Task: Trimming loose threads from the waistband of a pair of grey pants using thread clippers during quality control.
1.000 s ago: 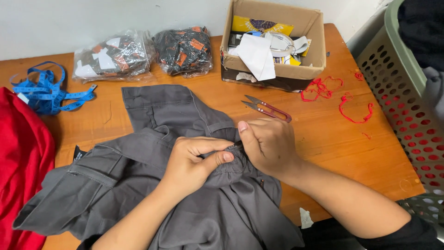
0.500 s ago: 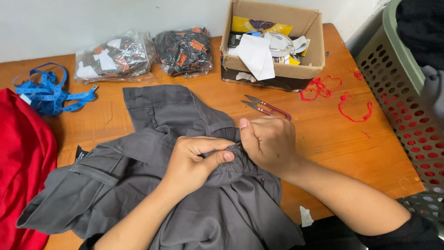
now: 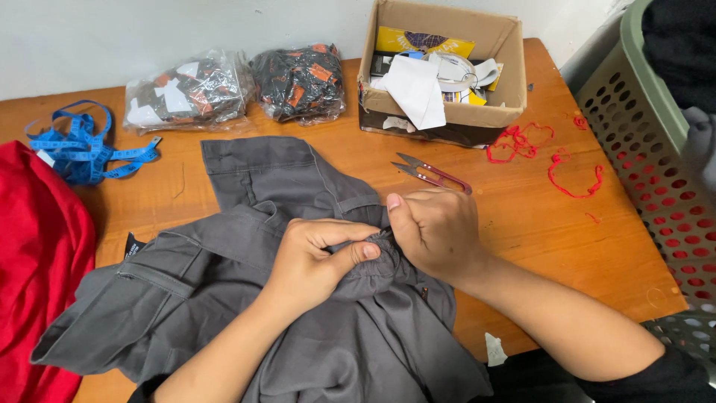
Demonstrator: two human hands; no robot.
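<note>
red cloth (image 3: 33,261): far left edge of frame, lying on table, partly cut off; grey garment's lower left end sits just beside it.
tape measure (image 3: 82,145): blue, loose coil, upper left, just above red cloth.
table (image 3: 522,224): orange-brown wood, bare patch right of centre.
plastic bags (image 3: 186,93): two clear packs w/ dark + orange/white pieces, top centre-left, side by side near back wall.
grey garment (image 3: 253,186): spread over centre & lower half of frame, rumpled; small black label at its left side; one bunched fold gathered up in the middle betw. both hands.
left hand (image 3: 313,261): centre, fingers curled, thumb out toward the right, pinching the bunched grey fold.
right hand (image 3: 432,231): just right of centre, thumb up, fingers closed round same fold, touching left thumb tip; knuckles face cam, so fingertips hidden.
thread snips (image 3: 432,175): red-handled, blades apart, on table just above right hand, not touched.
cardboard box (image 3: 440,119): top centre-right, open, holds white paper, yellow pack, misc. bits.
red threads (image 3: 537,153): loose scraps right of box & snips, on bare wood.
basket (image 3: 634,127): grey-green, perforated, right edge, dark cloth inside at top.
white scrap (image 3: 494,349): lower right, at table edge beside right forearm.
</note>
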